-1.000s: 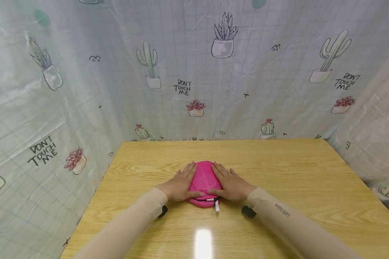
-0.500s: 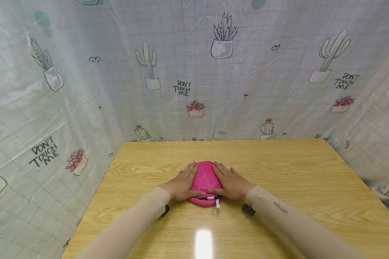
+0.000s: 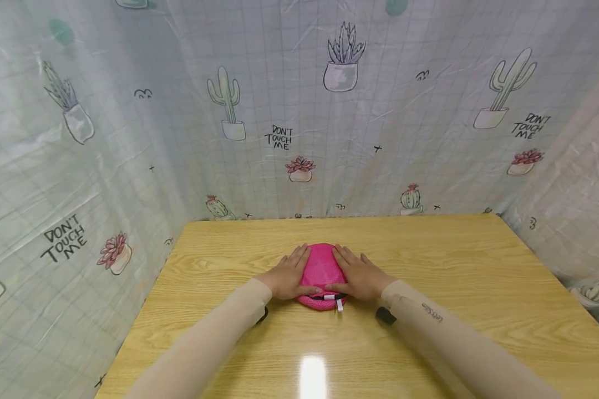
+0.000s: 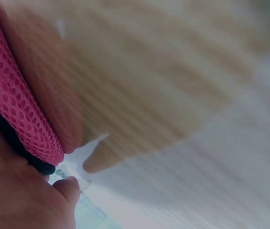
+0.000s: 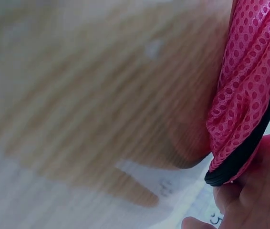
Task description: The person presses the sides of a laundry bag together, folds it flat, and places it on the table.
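A pink mesh pouch (image 3: 323, 267) with a dark zip and a white tag (image 3: 339, 305) lies on the wooden table, between my two hands. My left hand (image 3: 288, 279) rests on its left side with straight fingers, the thumb across the front near the zip. On the other side my right hand (image 3: 361, 276) lies the same way, its thumb tip close to the left one. Up close in the left wrist view, the pouch's mesh side (image 4: 18, 95) and black edging touch the hand. The right wrist view shows a creased mesh side (image 5: 242, 90) beside my right hand.
The wooden table (image 3: 454, 277) stretches out on all sides of the pouch. A patterned cactus curtain (image 3: 299, 111) hangs behind it and along both sides. A bright light reflection shows on the near tabletop.
Both hands and the pouch have shifted slightly away from me and a little to the right. The hands keep the same flat pose on it.
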Available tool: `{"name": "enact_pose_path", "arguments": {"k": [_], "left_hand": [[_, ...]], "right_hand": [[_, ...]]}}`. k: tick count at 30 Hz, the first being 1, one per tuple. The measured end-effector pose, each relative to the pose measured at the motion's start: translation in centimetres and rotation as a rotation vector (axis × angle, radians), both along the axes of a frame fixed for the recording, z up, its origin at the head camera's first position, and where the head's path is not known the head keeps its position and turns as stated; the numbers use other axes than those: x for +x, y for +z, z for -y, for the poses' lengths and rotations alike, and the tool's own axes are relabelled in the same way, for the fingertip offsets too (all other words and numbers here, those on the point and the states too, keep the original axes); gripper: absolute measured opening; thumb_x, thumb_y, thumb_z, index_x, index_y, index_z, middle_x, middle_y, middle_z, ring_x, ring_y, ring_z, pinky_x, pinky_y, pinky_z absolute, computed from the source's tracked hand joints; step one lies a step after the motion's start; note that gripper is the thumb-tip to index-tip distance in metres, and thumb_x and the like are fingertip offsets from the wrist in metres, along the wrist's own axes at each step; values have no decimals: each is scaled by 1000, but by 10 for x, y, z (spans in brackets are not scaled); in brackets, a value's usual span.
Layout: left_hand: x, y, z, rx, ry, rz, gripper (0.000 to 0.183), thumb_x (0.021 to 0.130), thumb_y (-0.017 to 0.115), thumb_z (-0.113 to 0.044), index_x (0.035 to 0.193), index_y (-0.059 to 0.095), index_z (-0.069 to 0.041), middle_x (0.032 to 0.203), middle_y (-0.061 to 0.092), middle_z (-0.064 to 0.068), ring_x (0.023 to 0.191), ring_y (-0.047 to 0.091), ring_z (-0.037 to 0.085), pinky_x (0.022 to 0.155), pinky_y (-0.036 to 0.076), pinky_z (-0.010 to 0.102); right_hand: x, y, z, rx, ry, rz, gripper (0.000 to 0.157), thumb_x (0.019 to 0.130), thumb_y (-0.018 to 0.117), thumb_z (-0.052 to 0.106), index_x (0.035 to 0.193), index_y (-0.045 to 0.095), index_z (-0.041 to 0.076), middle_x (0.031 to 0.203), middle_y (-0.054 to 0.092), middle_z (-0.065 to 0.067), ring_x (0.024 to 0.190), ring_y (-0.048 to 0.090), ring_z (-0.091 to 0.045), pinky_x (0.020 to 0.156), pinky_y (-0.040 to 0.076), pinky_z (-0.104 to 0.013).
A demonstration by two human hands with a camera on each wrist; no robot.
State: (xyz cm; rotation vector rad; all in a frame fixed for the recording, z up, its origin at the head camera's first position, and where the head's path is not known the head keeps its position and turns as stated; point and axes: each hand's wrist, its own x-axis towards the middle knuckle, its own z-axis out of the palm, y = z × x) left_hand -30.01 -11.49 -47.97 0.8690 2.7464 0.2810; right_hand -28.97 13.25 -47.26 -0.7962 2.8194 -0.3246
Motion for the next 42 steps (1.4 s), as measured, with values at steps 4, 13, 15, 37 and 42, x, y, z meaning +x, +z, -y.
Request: {"name": "enact_pose_path", "arguments": {"k": [4,13,15,37,42], "left_hand": [[-4,6,-6,4,2,1,108,98,56,-67,166,4,0,175,3,19,163,4,34,130,19,56],[-18,10,-15,10,7,7,110,97,57,-68,166,4,-1,175,3,17,164,4,32,130,17,57],[-22,8,-16,20,2,-2,110,96,56,-70,166,5,-1,175,5,17,163,6,32,129,19,57],[-35,20,-13,14,36,43,111,95,59,-68,167,5,-4,176,4,13,164,4,29,131,14,56],[-36,18,-11,5,24,19,111,95,54,-73,167,3,-7,176,3,11,164,2,26,131,14,55]], "right_hand": [[-5,3,-5,4,-4,6,102,99,54,67,166,11,4,175,11,-15,162,13,-36,126,20,-67],[-17,9,-13,-12,-7,24,100,100,56,62,165,12,0,174,13,-20,161,15,-40,124,19,-70],[-20,9,-14,-15,-15,38,101,100,56,62,165,11,0,174,12,-20,161,14,-40,125,18,-70],[-37,11,-11,-71,-46,103,105,97,57,66,167,8,4,175,7,-16,162,9,-39,127,12,-68],[-35,12,-13,-126,-34,107,103,98,59,62,166,10,2,174,9,-19,161,10,-41,125,13,-70]]}}
